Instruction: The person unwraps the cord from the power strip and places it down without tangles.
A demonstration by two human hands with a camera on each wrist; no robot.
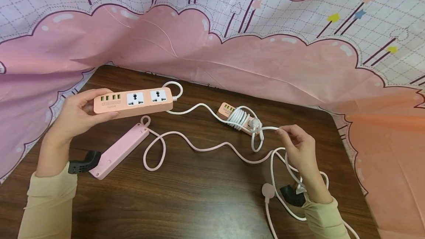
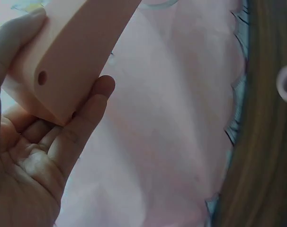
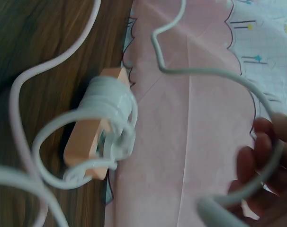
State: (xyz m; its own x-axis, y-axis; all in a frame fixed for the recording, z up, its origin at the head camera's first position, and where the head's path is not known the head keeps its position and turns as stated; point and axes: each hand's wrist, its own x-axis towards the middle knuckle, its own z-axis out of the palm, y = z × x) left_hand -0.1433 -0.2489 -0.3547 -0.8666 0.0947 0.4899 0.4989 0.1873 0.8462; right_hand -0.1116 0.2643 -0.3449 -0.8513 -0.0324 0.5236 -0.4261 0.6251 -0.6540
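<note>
My left hand (image 1: 74, 111) grips one end of a peach power strip (image 1: 142, 102), held up over the table with its USB ports and two white sockets showing. In the left wrist view, thumb and fingers wrap round the strip's end (image 2: 72, 61). A white cord (image 1: 200, 105) runs from the strip's other end to my right hand (image 1: 300, 146), which pinches it between thumb and fingers. The right wrist view shows the cord (image 3: 214, 72) crossing the fingers. Beyond the right hand, more white cord lies in loose loops on the table, partly behind the wrist.
A second peach power strip (image 1: 225, 110), its white cord wound round it, lies at the back of the table (image 1: 199, 202). Front left rests a pink power strip (image 1: 121, 150), its cord (image 1: 212, 148) trailing right. A round pink plug (image 1: 268, 191) lies front right. Patterned cloth (image 1: 206, 58) hangs behind.
</note>
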